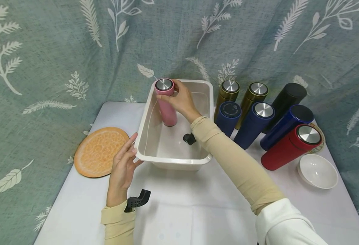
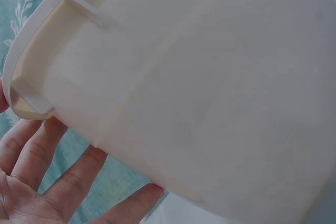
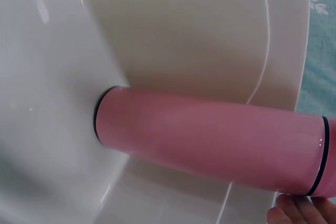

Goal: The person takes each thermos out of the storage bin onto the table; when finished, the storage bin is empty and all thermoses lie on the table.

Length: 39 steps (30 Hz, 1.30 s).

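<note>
A pink insulated bottle (image 1: pixel 167 110) with a silver-topped lid stands inside a white plastic basin (image 1: pixel 147 158), near its back left corner. My right hand (image 1: pixel 181 99) grips the bottle near its lid, with the thumb and fingers on either side. In the right wrist view, the bottle's body (image 3: pixel 210 137) reaches down to the basin floor, and fingertips (image 3: pixel 302 211) show by its upper dark ring. My left hand (image 1: pixel 122 166) touches the basin's front left corner. Its spread, fairly straight fingers (image 2: pixel 73 182) meet the outer wall below the rim in the left wrist view.
Right of the basin stand several bottles: gold (image 1: pixel 228 90), blue (image 1: pixel 254 124), black (image 1: pixel 286 102) and red (image 1: pixel 289 148). A white bowl (image 1: pixel 318 171) sits at the right edge. On the left lies a round orange mat (image 1: pixel 101 152). A patterned curtain (image 1: pixel 173 37) hangs behind the table.
</note>
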{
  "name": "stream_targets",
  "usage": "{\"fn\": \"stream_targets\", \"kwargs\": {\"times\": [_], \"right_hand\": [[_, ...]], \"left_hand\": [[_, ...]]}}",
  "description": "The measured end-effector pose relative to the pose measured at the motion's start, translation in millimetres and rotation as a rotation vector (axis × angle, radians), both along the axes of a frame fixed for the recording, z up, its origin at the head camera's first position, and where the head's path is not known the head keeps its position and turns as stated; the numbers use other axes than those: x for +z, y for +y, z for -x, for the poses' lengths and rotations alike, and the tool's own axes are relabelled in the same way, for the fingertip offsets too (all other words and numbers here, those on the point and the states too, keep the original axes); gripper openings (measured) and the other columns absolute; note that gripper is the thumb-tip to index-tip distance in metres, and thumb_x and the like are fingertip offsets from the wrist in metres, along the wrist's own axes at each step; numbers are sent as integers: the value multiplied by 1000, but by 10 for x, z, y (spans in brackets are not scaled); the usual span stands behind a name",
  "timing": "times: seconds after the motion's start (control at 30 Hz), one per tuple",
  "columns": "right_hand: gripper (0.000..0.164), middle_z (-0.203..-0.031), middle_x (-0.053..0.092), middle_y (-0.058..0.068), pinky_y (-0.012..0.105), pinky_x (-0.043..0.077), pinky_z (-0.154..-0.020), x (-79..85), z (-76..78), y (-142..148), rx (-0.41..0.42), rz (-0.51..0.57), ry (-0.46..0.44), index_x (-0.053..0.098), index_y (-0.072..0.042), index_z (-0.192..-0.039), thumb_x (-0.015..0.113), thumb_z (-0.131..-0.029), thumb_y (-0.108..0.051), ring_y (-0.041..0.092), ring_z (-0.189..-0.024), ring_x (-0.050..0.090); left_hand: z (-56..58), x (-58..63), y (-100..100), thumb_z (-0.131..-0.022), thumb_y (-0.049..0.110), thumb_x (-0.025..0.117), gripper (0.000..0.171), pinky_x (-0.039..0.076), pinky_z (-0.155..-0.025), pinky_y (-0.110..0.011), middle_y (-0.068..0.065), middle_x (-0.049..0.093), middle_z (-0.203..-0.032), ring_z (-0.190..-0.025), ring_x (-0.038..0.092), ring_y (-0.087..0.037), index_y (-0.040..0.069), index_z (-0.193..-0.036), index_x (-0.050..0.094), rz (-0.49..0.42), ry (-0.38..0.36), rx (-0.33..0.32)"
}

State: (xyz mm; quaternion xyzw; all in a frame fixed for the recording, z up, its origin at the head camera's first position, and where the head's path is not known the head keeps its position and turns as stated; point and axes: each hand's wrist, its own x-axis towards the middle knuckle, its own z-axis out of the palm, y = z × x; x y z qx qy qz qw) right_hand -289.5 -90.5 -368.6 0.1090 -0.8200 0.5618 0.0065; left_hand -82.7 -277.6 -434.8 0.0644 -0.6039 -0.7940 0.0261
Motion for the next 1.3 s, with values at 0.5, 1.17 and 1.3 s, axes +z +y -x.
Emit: {"fn": "stream_targets", "kwargs": {"times": [0.5, 1.17, 1.3], "right_hand": [[72, -133, 67, 6, 31, 49, -99, -24, 11, 21, -23, 53, -3, 57, -12, -139, 89, -76, -27, 19, -117, 63], [73, -129, 70, 6, 28, 48, -98, -42, 3, 25, 1, 65, 64, 61, -11, -133, 93, -69, -24, 17, -119, 64], [73, -130, 69, 7, 29, 48, -102, -23, -7, 23, 3, 64, 66, 60, -10, -134, 93, -70, -25, 16, -121, 64]], "left_hand": [[2, 13, 5, -105, 10, 47, 51, 54, -93, -36, 9, 57, -141, -122, 61, -11, 11, -155, 39, 2, -8, -10], [-7, 16, 16, -104, 9, 46, 52, 54, -93, -37, 10, 59, -139, -121, 61, -11, 8, -156, 37, -4, -8, -7], [-7, 12, 12, -104, 9, 46, 52, 54, -93, -36, 9, 58, -140, -122, 60, -11, 9, -156, 37, -3, -11, -8]]}}
